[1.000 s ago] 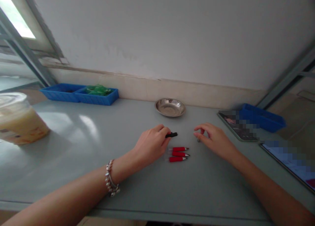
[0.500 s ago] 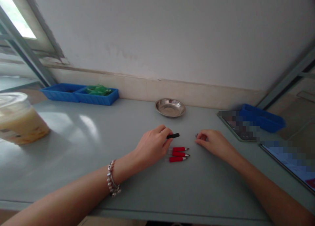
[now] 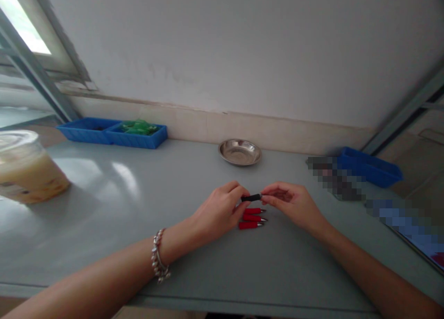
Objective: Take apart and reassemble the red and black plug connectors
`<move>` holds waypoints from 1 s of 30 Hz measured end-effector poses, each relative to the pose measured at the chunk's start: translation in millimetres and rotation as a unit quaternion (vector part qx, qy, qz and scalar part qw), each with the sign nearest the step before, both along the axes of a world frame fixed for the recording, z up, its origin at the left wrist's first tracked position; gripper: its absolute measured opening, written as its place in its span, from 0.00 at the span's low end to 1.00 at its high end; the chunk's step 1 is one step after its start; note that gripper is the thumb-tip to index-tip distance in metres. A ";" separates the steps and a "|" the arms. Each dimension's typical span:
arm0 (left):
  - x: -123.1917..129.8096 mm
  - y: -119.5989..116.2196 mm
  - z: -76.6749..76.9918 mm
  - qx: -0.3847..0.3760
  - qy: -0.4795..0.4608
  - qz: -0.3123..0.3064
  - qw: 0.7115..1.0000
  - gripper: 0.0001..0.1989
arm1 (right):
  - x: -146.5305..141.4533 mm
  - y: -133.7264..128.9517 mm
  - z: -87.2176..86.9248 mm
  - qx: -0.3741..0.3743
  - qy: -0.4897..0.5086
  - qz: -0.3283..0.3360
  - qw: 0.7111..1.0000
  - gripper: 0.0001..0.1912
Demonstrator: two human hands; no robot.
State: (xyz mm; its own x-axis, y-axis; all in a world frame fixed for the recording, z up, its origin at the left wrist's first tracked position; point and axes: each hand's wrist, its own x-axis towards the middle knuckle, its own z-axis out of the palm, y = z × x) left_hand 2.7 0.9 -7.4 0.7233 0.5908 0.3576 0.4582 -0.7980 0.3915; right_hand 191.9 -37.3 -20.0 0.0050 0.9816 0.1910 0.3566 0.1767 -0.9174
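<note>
My left hand, a beaded bracelet on its wrist, pinches a pen barrel with a black grip, held nearly level above the table. Most of the barrel is hidden in the fingers. At the barrel's right end, the thumb and fingertips of my right hand close around a small silvery pen tip, mostly covered. Just below the hands, three pen parts lie side by side, with red grips and metal tips pointing right: an upper one, a middle one and a lower one.
A shallow steel dish sits by the wall. A blue divided tray with green material stands back left, near a drink cup. On the right are a phone, a blue bin and a larger screen device.
My right hand has moved left with the small pen tip, bringing it against the black grip's end. My left hand has shifted slightly right and down with the barrel.
</note>
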 end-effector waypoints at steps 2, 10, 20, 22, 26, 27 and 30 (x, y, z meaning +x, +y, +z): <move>-0.2 0.1 -0.2 0.000 0.000 -0.003 1.000 0.08 | -0.7 -0.7 -0.2 0.001 -0.001 -0.004 1.000 0.07; -0.8 1.5 -3.1 0.008 -0.004 0.000 1.000 0.08 | -1.5 -2.0 -3.2 0.032 -0.030 -0.001 0.999 0.08; -1.0 -0.5 -1.1 0.011 0.005 -0.005 1.000 0.09 | -1.7 -5.3 6.5 0.057 -0.208 0.031 0.976 0.15; -1.3 0.1 -1.5 0.010 0.003 -0.005 1.000 0.09 | -1.2 -6.1 8.5 0.062 -0.230 0.032 0.971 0.17; -1.8 1.9 -1.8 0.018 -0.008 -0.004 1.000 0.09 | 0.7 -5.9 6.4 0.076 -0.238 0.020 0.968 0.13; -1.8 2.0 -1.7 0.021 -0.008 -0.005 1.000 0.09 | 1.1 -5.6 5.5 0.084 -0.241 0.018 0.967 0.14; -1.5 1.6 -1.5 0.026 -0.005 -0.009 1.000 0.09 | 1.8 -4.8 4.8 0.109 -0.256 0.025 0.960 0.08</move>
State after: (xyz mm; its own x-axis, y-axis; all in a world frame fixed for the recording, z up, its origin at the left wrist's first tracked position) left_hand 1.2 2.4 -8.9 0.7294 0.5589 0.3945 0.4404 -0.8249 0.3543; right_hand 193.6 -42.1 -15.3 -0.1899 0.9149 0.3562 0.7370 0.3726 -0.5640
